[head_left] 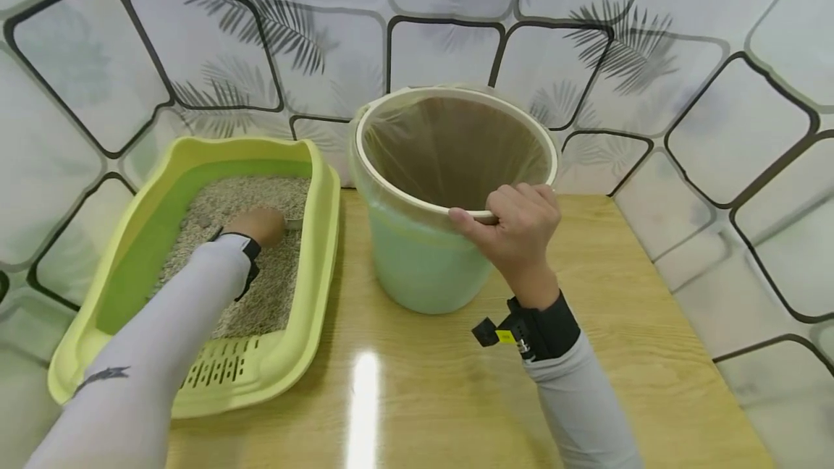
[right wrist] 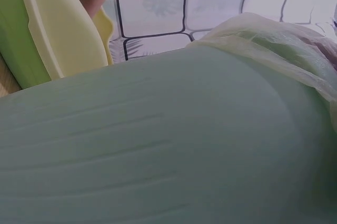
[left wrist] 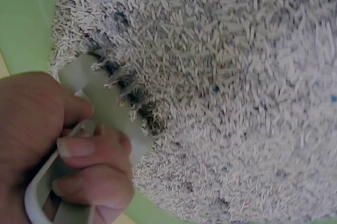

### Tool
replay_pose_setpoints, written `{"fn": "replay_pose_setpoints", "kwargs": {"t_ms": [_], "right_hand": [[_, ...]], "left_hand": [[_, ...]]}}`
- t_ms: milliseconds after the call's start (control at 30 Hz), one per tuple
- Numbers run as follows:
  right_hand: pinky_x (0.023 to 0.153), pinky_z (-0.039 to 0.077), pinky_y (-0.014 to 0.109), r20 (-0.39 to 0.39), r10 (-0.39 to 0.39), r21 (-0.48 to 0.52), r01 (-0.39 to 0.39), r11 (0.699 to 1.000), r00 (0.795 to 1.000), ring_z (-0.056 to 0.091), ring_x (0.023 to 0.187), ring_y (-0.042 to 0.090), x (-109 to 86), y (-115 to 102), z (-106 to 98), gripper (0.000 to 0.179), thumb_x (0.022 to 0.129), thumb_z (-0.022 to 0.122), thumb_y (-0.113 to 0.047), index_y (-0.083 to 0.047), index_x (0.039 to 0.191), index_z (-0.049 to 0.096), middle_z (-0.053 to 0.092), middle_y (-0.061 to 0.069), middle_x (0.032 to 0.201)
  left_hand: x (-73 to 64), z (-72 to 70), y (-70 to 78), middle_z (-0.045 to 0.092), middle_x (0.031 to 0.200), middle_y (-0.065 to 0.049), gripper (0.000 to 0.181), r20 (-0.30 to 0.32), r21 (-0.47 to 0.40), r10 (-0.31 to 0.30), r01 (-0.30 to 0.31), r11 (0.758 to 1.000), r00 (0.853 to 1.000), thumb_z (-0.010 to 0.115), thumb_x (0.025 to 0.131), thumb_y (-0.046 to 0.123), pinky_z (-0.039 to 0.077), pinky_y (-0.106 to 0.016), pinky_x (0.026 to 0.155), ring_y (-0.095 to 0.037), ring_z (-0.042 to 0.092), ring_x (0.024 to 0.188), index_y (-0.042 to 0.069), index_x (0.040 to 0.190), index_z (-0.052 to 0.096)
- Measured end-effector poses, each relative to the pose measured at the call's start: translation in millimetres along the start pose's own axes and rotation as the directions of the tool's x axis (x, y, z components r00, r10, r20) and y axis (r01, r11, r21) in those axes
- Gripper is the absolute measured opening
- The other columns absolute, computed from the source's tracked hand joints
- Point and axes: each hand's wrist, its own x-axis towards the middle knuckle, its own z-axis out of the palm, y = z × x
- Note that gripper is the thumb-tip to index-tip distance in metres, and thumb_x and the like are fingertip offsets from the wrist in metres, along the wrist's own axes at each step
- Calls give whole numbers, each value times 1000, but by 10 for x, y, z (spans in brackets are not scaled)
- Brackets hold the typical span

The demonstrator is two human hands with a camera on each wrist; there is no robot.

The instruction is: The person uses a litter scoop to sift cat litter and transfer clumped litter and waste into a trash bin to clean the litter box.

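Note:
In the head view my left hand (head_left: 259, 226) reaches into a yellow-green litter box (head_left: 323, 252). Its fingers curl round the looped handle of a pale litter scoop (left wrist: 108, 100), whose slotted end sits against the pellet litter (left wrist: 237, 76). Pellets poke through the slots in the left wrist view. On the right, my right hand (head_left: 523, 226) grips the near rim of a pale green trash bin (head_left: 423, 266), thumb lying along the white ring. A thin translucent bag (head_left: 456, 143) lines the bin. The right wrist view shows mostly the bin's side, and the right hand's fingers are hardly visible there.
Both containers stand on a wooden table (head_left: 404, 382), the litter box left of the bin with a narrow gap between. Patterned wall covering (head_left: 443, 56) rises close behind and on both sides. A slotted step (head_left: 218, 368) forms the box's front.

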Motion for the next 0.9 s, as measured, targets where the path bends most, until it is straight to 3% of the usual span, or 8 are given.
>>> {"fn": "replay_pose_setpoints", "kwargs": {"t_ms": [67,233,333,467,533,667,767,900], "right_hand": [[51,21,38,0,-1,-1,1,1000,1000,20,41,18,10,-4,-2,77,87,52,-69,-11,44,24,21,1,42],[51,21,38,19,-5,-9,6,1000,1000,21,40,18,24,20,-9,78,87,50,-70,-11,44,25,22,2,42],[51,21,39,20,-2,-9,2,1000,1000,21,40,19,27,50,-11,78,87,50,-70,-11,44,25,22,2,42],[52,22,39,18,1,1,-1,1000,1000,21,40,19,34,88,-8,78,86,52,-70,-11,43,26,23,2,42],[52,22,40,18,3,5,-3,1000,1000,21,40,19,35,104,-4,78,85,52,-71,-11,43,26,22,2,42],[51,21,39,10,7,10,-7,1000,1000,20,40,19,31,114,2,78,85,52,-71,-11,43,25,21,2,42],[51,20,38,11,3,19,-3,1000,1000,19,41,18,26,82,16,78,86,52,-71,-11,43,25,21,2,42],[51,19,37,13,3,28,-3,1000,1000,18,41,17,30,18,19,78,86,50,-71,-11,44,25,21,2,42]], "left_hand": [[-15,7,5,61,77,-14,25,-22,-12,18,-18,1000,1000,40,97,1,40,-36,65,-22,50,67,3,81,59],[-140,-26,37,48,68,-7,25,-46,-36,11,-13,999,999,42,95,-1,37,-32,60,-18,41,61,8,72,50],[-290,-68,63,43,66,-5,26,-68,-58,-1,-3,998,998,43,92,-4,37,-28,56,-16,38,58,10,69,45],[-557,-91,94,49,68,-10,21,-176,-92,-8,-9,996,984,42,87,-7,38,-26,51,-17,41,56,4,71,49],[-694,-71,105,54,71,-15,13,-242,-98,-11,-13,995,970,42,88,-6,41,-28,49,-19,46,55,-7,85,54],[-953,0,89,56,69,-19,37,-352,-80,-29,1,997,936,41,89,-4,46,-33,44,-25,52,52,-23,122,41],[-1123,28,66,54,64,-22,48,-421,-85,-90,60,995,903,42,88,-2,44,-37,39,-30,52,49,-26,129,31],[-1282,41,61,52,68,-32,57,-511,-109,-168,131,985,843,42,88,0,42,-42,37,-40,53,51,-23,137,25]]}}
